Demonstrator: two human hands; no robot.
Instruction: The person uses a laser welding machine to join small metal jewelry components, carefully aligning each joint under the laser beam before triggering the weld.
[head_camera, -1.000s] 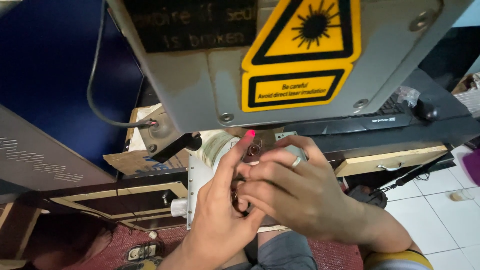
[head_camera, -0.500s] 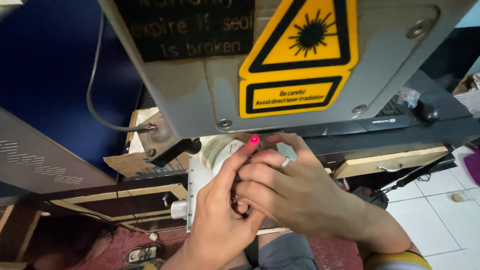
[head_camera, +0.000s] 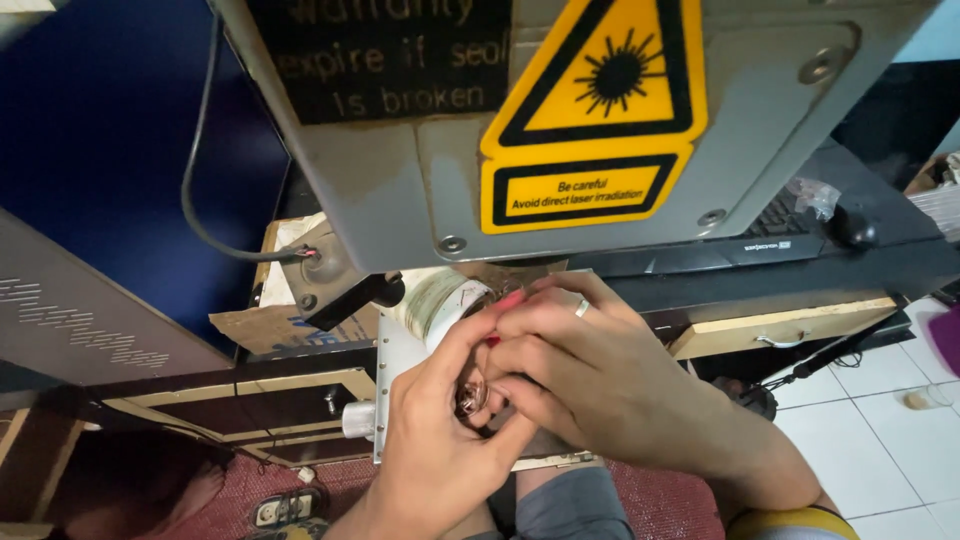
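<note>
My left hand (head_camera: 440, 440) and my right hand (head_camera: 590, 375) are pressed together under the grey laser machine head (head_camera: 420, 190). Between their fingertips sits a small shiny metal piece (head_camera: 470, 397), pinched from both sides. My right hand wears a ring (head_camera: 582, 309) and lies partly over the left. Just above the fingers is the round pale lens barrel (head_camera: 440, 300) of the machine. A white metal plate (head_camera: 395, 360) lies beneath the hands, mostly hidden by them.
A yellow and black laser warning sticker (head_camera: 600, 110) fills the machine's face. A black cable (head_camera: 205, 200) loops to a connector at the left. A dark keyboard (head_camera: 770, 225) sits on the right shelf, above a wooden drawer (head_camera: 780, 325). White floor tiles (head_camera: 880, 400) lie at the right.
Both hands have stayed together under the machine. My left forefinger has curled down slightly and the view has shifted a little closer.
</note>
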